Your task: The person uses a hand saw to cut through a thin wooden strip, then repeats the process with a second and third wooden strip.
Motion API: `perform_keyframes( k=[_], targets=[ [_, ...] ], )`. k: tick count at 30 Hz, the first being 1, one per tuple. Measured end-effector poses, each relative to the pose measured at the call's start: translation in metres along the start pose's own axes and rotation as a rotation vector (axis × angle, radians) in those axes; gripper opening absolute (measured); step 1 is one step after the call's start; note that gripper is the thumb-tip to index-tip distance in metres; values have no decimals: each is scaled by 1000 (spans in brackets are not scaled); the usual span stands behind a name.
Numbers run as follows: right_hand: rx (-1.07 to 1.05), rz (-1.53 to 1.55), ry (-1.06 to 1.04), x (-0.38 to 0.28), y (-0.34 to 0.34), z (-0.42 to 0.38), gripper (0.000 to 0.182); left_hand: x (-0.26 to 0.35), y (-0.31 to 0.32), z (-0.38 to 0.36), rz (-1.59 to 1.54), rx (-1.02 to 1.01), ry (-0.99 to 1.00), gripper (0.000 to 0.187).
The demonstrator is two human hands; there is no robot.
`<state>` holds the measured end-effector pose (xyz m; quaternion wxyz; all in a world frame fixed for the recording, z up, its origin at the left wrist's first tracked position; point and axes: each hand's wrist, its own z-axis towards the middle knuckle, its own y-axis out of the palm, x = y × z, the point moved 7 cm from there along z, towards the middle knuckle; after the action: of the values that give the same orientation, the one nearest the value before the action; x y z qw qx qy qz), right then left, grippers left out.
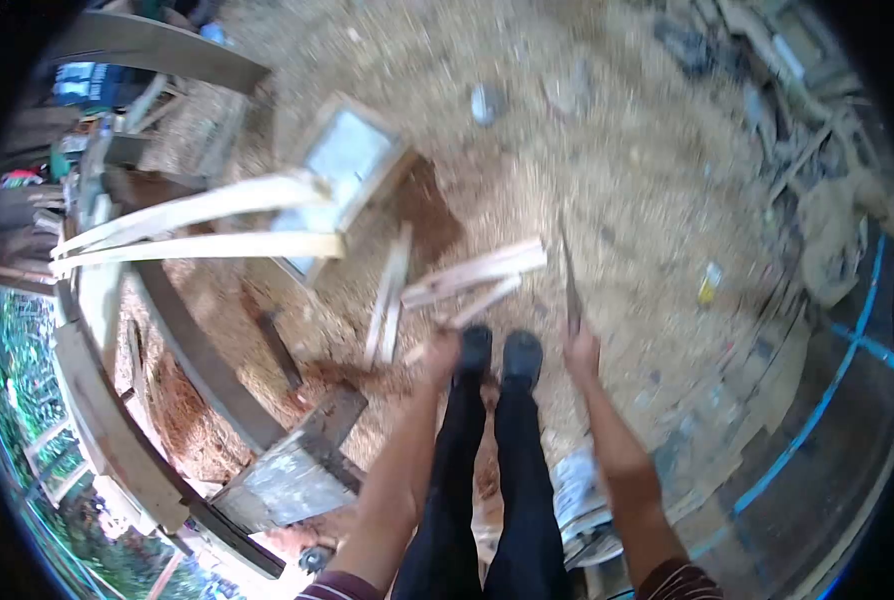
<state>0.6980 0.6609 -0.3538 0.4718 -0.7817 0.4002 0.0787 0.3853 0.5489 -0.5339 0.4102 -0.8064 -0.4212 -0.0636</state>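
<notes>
My right hand (pixel 581 352) is closed around the near end of a long, narrow, tapering blade (pixel 569 275), dark and seen almost edge-on, pointing away from me over the floor. Motion blurs my left hand (pixel 443 356), which hangs beside my left shoe; I cannot tell whether it grips anything. A thin wooden strip (pixel 489 300) overlaps it in this view, showing on both sides of the hand. Just beyond lie pale wooden battens (pixel 477 272), with more strips (pixel 389 295) to their left.
Sawdust and shavings cover the floor (pixel 647 200). A wooden frame with a pale panel (pixel 352 150) lies ahead left. Long pale boards (pixel 207 246) jut in from the left, above a curved timber (pixel 192 350). A worn wooden block (pixel 292 480) stands lower left. Blue lines (pixel 817 425) mark the right side.
</notes>
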Motion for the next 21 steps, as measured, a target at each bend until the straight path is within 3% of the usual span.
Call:
perform_keyframes(
  k=[1,2,3,4,5,6,7,11,13,14,15,18,20,21],
  targets=[
    [-40,-46,-48,-7,-19,-31,52,84,-41,-51,-143,-116,-77,27],
    [5,9,-40,-19,-43,-67,57,146,-71,-99,-292,-177,195,31],
    [-81,34,-37,-17,-59,-94,58,168,-75,-134,-272,-231,75,30],
    [-157,-70,112,-16,-77,-122,53,208,-108,-178,-353,-380,82,27],
    [-77,120,-9,-1,-84,-143,51,224,-128,-209,-358,-223,265,27],
    [-156,164,81,-30,-117,-174,51,235,-147,-239,-368,-258,201,28],
    [-166,126,25,-11,-122,-189,52,242,-174,-267,-401,-254,167,28],
    [-400,-75,-21,-82,-191,-250,43,208,-227,-318,-292,-133,187,35],
    [-459,-166,-194,-121,-211,-277,38,185,-259,-335,-370,-185,34,38],
    [-347,-198,-421,-137,-213,-278,35,190,-296,-340,-179,-26,153,36],
    [-351,-215,-482,-157,-211,-278,35,171,-306,-335,-240,61,165,38],
    [-541,-295,-710,-234,-207,-324,32,173,-404,-400,-677,73,109,49],
    [-530,-241,-902,-282,-185,-349,30,145,-423,-406,-716,112,83,53],
    [-442,-304,-1093,-307,-175,-366,30,134,-427,-413,-869,114,37,53]
  ],
)
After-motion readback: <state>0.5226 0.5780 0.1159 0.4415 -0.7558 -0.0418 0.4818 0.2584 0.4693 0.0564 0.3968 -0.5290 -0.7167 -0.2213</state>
